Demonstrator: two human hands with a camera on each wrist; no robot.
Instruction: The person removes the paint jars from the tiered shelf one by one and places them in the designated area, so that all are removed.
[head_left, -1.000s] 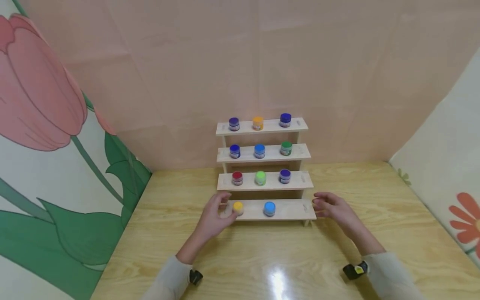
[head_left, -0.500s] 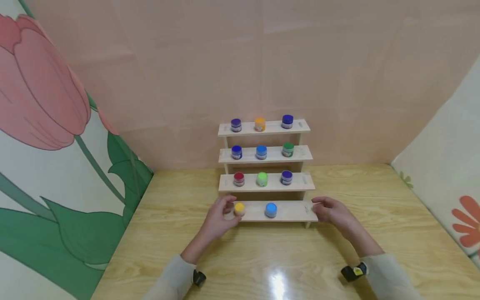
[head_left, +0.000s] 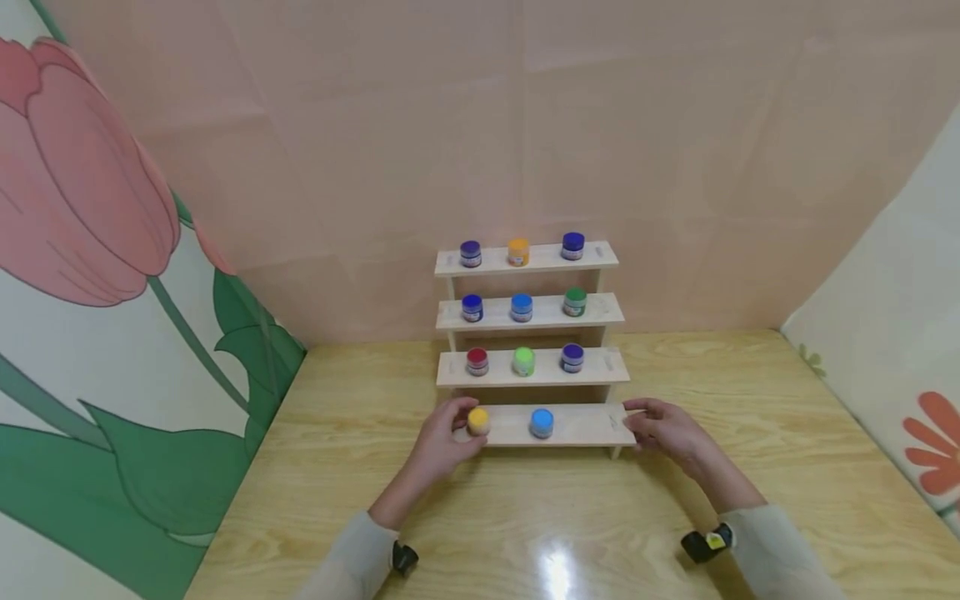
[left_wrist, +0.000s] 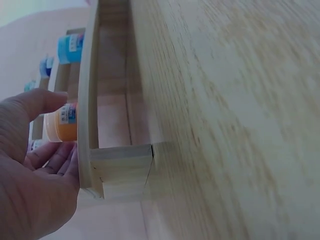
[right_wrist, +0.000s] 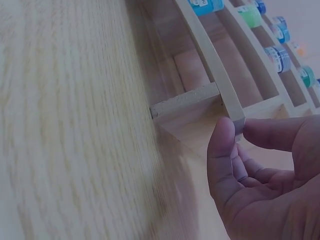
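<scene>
A four-tier wooden display rack holds small lidded paint jars. My left hand is around the yellow paint jar at the left of the lowest tier. In the left wrist view, thumb and fingers lie on opposite sides of that jar, whose base sits on the board. My right hand pinches the right end of the lowest board between thumb and forefinger, as the right wrist view shows. A light blue paint jar stands mid-board between the hands.
Three jars stand on each upper tier, among them a red jar, a light green jar and a dark green jar. The rack is on a wood-grain table, before a pink backdrop.
My left hand has moved slightly right and closed in around the yellow paint jar. My right hand has come in onto the board's right end. Jars and rack keep their places.
</scene>
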